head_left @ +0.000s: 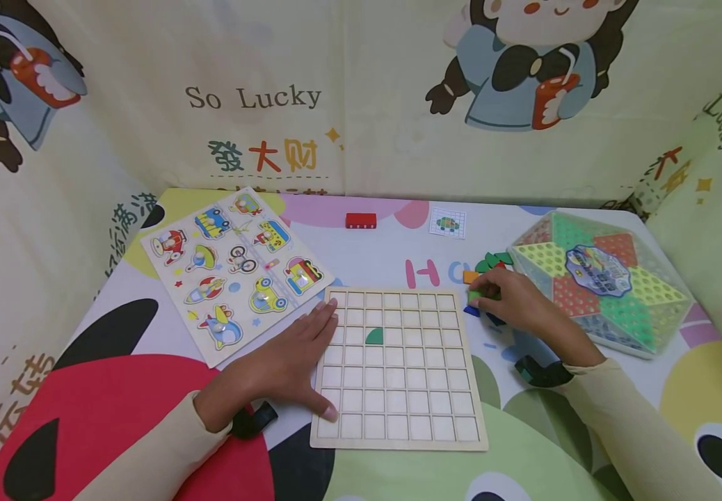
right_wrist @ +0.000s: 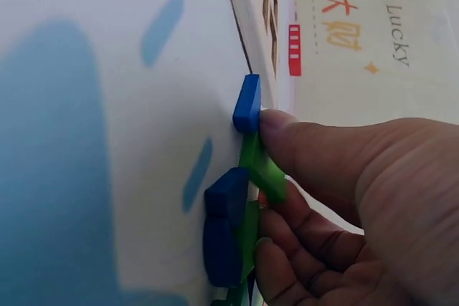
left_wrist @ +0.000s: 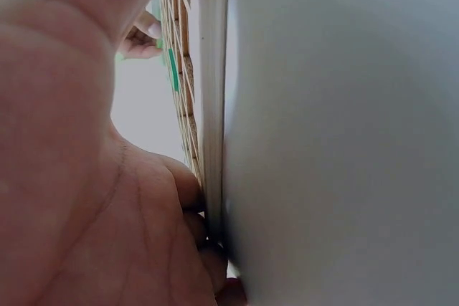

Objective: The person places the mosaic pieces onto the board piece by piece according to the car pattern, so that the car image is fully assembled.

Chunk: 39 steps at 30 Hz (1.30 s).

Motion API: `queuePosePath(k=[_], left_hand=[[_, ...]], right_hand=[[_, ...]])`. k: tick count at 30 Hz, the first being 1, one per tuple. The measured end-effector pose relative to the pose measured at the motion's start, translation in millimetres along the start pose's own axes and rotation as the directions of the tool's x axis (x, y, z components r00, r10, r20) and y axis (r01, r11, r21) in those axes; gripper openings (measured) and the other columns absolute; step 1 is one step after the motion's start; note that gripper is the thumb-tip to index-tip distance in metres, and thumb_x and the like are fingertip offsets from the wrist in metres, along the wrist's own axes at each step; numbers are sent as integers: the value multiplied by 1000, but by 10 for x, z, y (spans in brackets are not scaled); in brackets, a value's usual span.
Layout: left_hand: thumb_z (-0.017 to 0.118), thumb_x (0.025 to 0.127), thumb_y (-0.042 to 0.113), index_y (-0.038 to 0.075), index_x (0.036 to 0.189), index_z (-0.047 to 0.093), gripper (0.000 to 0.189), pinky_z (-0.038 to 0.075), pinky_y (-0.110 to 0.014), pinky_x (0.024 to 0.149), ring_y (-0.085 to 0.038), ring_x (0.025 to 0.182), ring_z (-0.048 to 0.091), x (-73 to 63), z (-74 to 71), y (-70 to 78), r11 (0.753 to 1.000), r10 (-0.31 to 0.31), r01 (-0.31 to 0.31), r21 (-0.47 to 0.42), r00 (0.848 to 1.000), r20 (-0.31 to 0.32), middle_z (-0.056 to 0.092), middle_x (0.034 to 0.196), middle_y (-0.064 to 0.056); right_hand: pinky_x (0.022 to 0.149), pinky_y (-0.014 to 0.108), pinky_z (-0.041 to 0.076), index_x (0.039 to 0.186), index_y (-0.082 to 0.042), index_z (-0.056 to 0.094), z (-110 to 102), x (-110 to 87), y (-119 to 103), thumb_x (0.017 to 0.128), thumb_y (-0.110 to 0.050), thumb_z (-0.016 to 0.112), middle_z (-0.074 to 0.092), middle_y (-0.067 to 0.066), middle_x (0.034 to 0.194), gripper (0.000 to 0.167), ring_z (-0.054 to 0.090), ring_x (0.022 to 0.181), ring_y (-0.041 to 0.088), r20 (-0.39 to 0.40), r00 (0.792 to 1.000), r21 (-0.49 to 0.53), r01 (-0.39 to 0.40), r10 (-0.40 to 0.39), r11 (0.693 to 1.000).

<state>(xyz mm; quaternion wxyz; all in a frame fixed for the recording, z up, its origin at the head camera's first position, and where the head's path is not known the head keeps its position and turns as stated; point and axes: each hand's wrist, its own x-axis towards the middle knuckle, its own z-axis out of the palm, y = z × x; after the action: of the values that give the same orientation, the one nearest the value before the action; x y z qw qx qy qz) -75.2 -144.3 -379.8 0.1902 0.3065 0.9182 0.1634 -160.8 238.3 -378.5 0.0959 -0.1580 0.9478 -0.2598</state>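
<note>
Light-green, small, flat-faced piece is pinched between thumb and fingers of the right hand, just beside the gridded wooden board. Probably light, stiff, a bit slippery; best gripped by its edges. Board's left edge is touched by the left hand, fingers extended.

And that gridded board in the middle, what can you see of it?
The board looks like pale, unpainted wood: a flat, squarish tray with thin raised strips dividing it into rows of square cells. It lies flat on the table. One green quarter-round piece sits in the third row from the far edge, third cell from the left; the other visible cells are bare. The fingers of the left hand rest at its left edge.
</note>
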Motion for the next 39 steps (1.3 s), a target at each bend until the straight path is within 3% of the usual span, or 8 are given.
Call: queuePosePath(k=[12,22,26,39], left_hand=[[82,59,63,-2,153,19,130,14,-49,116,-32,147,2,-6,-6,0,1000,5,-5,-15,1000,-2,6,162,-14],[82,60,63,-2,153,20,129,15,-49,116,-31,147,3,-6,11,3,1000,11,-11,20,1000,-9,7,162,-14],[82,60,63,-1,153,19,129,14,-48,116,-31,147,3,-4,7,0,1000,10,-10,19,1000,-5,6,162,-13],[83,60,62,-1,153,20,129,14,-48,116,-31,148,2,13,13,0,1000,0,0,20,1000,-4,5,162,-13]], right_hand=[[68,34,50,98,-6,71,-16,-43,-7,88,-9,73,67,1,91,10,60,79,16,-31,993,49,116,-114,992],[75,37,54,104,-1,71,-32,-51,-58,88,0,70,68,9,100,16,65,87,21,-65,985,61,162,-158,985],[70,32,54,104,0,71,-22,-44,-67,87,4,69,68,9,98,17,64,83,20,-91,977,60,200,-195,978],[71,31,54,104,-2,72,35,-27,-235,87,-1,72,65,3,90,17,65,80,18,-85,979,121,192,-183,974]])
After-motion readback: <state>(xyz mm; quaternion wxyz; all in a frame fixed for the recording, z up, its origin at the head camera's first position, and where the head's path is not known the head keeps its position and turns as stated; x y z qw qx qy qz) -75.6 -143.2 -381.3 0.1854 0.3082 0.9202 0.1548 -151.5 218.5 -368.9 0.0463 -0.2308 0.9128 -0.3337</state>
